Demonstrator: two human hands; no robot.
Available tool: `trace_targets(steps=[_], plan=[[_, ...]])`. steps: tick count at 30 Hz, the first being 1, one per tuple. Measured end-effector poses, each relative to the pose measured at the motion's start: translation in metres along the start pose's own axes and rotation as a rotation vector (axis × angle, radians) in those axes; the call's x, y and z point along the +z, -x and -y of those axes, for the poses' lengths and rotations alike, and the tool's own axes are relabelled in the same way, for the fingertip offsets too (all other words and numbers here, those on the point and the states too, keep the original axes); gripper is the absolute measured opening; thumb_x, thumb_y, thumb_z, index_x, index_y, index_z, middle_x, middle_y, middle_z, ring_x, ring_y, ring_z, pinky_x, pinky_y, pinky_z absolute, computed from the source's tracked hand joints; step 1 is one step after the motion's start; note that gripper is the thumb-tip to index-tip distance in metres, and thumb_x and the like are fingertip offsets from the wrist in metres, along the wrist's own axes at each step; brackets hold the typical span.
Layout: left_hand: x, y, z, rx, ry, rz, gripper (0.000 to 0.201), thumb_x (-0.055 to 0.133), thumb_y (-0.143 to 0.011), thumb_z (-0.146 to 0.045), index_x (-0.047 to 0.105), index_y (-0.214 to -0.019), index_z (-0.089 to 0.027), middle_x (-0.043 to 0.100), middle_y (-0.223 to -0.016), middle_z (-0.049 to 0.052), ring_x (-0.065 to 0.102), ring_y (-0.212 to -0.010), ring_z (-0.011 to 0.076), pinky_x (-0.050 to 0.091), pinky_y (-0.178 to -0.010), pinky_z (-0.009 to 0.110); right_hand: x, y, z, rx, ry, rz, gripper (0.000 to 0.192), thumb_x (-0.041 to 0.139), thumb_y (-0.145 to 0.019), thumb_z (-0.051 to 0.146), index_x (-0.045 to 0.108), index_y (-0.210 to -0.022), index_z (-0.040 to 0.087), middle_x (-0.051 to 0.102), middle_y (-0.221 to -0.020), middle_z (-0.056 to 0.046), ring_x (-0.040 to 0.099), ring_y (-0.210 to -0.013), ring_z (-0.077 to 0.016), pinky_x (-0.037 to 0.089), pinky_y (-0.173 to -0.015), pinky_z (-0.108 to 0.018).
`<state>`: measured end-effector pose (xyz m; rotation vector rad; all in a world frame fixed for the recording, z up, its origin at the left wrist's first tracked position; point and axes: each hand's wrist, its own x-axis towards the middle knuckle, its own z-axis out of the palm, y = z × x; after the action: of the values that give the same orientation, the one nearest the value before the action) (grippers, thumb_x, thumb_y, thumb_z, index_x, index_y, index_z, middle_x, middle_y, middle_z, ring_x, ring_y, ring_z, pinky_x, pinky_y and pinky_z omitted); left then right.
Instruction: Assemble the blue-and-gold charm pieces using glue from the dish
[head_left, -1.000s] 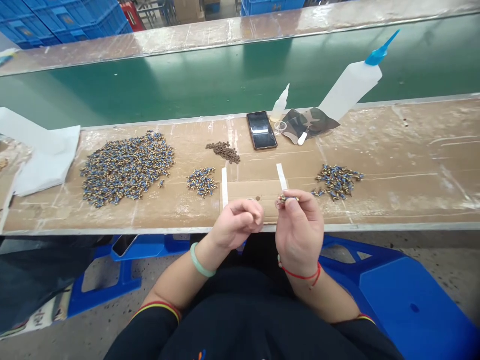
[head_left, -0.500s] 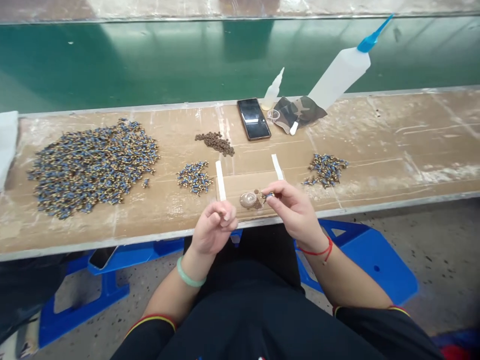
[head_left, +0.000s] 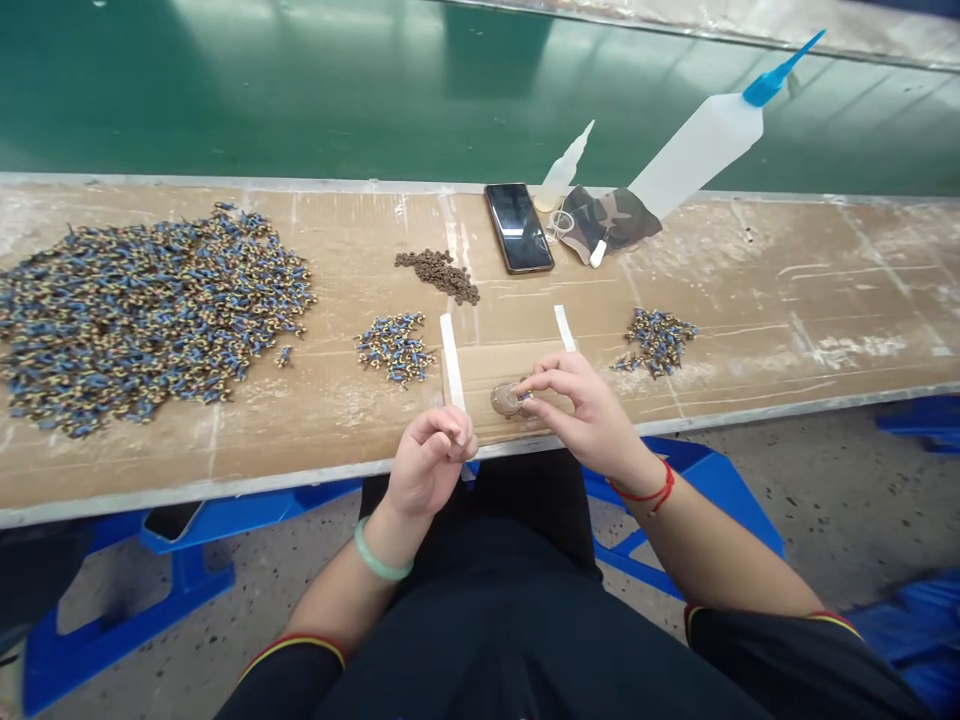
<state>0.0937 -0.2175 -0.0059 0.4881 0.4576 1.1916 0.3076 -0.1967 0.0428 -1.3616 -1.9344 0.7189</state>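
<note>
My right hand [head_left: 589, 415] pinches a tiny blue-and-gold figure [head_left: 527, 396] between thumb and fingertips. It is right at the edge of a clear, shiny round blob [head_left: 505, 400] on a cardboard piece [head_left: 499, 365]; whether they touch I cannot tell. Just left of this, my left hand [head_left: 431, 455] hovers at the table's front edge with thumb and forefinger closed together; what they hold, if anything, is too small to make out. White strips run along the cardboard's left side [head_left: 453, 362] and right side [head_left: 564, 326]. Small piles of similar figures lie to the left [head_left: 394, 347] and right [head_left: 658, 342].
A large heap of figures [head_left: 150, 320] covers the table's left end. Small brown discs [head_left: 442, 276] lie behind the cardboard. Farther back are a phone [head_left: 519, 228], a small dropper bottle [head_left: 566, 168], a camouflage-patterned piece [head_left: 615, 220] and a large white bottle [head_left: 701, 150] with a blue nozzle.
My right hand has moved slightly left, bringing the figure to the clear blob. My left hand keeps its pinch. The whole view has shifted and tilted a little.
</note>
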Motion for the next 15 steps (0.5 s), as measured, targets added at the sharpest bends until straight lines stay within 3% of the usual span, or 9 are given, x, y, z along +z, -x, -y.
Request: trace_targets(steps=[9,15], plan=[[0.0039,0.0011,0.0046,0.017,0.056,0.045,0.029,0.09,-0.079,-0.044,0.072,-0.077,-0.021,0.046,-0.065,-0.004,0.032,-0.055,0.0082,0.03,-0.056,0.025,-0.0022,0.0017,0.0,-0.03,0.061,-0.009,0.009,0.069,-0.094,0.026,0.078,-0.096,0.027,0.066,-0.094,-0.005,0.063,-0.096,-0.0256,0.051,-0.089,-0.045],[0.0041,0.0,0.0067,0.011,0.009,0.013,0.037,0.092,-0.075,-0.049,0.068,-0.074,-0.021,0.045,-0.064,-0.005,0.032,-0.054,0.0082,0.031,-0.057,0.025,-0.0041,0.0,-0.0004,-0.044,0.094,-0.011,0.01,0.069,-0.093,0.025,0.078,-0.096,0.027,0.068,-0.094,-0.006,0.063,-0.095,-0.0262,0.051,-0.087,-0.045]])
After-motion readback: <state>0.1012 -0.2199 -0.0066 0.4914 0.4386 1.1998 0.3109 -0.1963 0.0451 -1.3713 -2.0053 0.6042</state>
